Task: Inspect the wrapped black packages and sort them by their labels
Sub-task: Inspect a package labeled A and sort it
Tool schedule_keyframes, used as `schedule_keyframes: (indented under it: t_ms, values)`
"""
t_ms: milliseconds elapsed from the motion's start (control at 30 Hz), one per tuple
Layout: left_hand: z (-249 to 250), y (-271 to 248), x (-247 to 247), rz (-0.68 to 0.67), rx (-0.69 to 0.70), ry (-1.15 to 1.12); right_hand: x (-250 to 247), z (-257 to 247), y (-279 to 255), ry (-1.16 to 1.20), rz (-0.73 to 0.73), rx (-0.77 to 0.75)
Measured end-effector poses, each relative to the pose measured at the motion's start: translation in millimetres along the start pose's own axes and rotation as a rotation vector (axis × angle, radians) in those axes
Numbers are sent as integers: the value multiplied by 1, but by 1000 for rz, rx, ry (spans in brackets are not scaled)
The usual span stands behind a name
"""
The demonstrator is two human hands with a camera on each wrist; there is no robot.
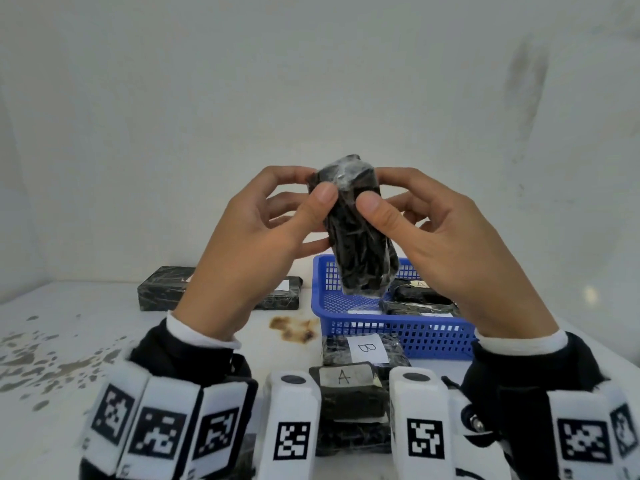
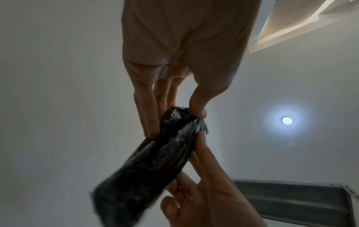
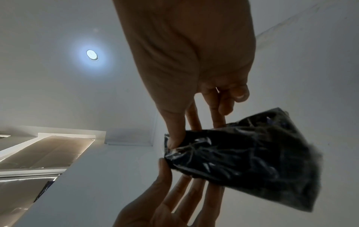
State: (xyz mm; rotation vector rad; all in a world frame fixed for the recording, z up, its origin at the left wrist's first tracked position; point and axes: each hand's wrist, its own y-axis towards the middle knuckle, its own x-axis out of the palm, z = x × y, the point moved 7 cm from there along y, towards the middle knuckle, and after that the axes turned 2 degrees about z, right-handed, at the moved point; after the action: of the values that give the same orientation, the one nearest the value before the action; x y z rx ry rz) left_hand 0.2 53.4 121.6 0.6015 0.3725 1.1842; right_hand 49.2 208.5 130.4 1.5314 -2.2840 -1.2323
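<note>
Above blue basket (image 1: 398, 332), both grips pinch black package (image 1: 356, 233); only head view shows A/B labels below.

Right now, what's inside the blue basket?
Inside the blue basket lie wrapped black packages with white labels, at least two. The held package and the right hand cover part of the inside, so more may be hidden. Their label letters are too unclear to read.

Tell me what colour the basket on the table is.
Blue, with a mesh wall; the basket shows best in the head view.
</note>
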Motion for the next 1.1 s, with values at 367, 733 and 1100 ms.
schedule_keyframes:
  t_ms: [367, 733, 1100]
  values:
    - [-3, 1, 7, -113, 81, 105, 1, 3, -1, 174, -37, 57]
    - [-1, 0, 6, -58, 70, 39, 0, -1, -2, 156, -45, 22]
    - [-2, -1, 4, 15, 30, 1, 1, -2, -1, 141, -45, -26]
